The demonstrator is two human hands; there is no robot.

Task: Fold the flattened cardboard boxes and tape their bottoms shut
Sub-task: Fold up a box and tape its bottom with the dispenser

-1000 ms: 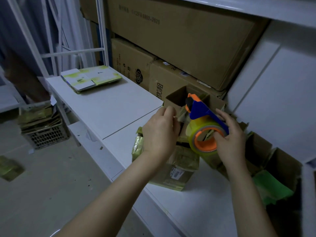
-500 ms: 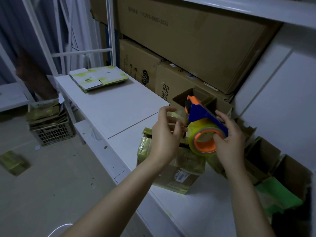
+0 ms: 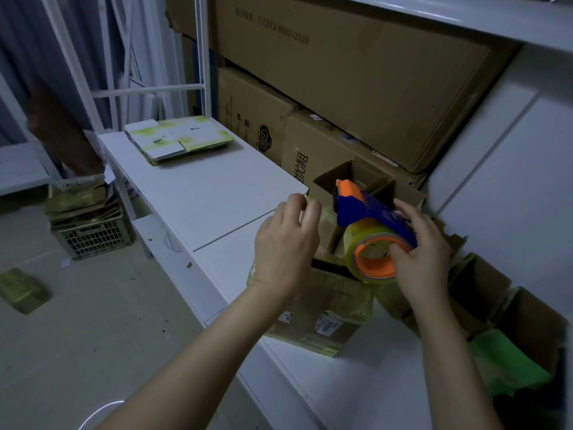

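My right hand grips a blue and orange tape dispenser with a roll of clear tape, held above the shelf. My left hand is beside it, fingers curled and pinching what looks like the loose tape end near the dispenser's head. Under both hands lies a small cardboard box wrapped in yellowish tape, resting on the white shelf. A stack of flattened boxes sits at the shelf's far left end.
Folded open boxes stand behind the dispenser, more line the right, one with green material. Large cartons fill the back. On the floor are a crate of flattened cardboard and a loose box.
My left hand lifted off the taped box and curled its fingers near the dispenser's head. The dispenser stays in my right hand, shifted only slightly.
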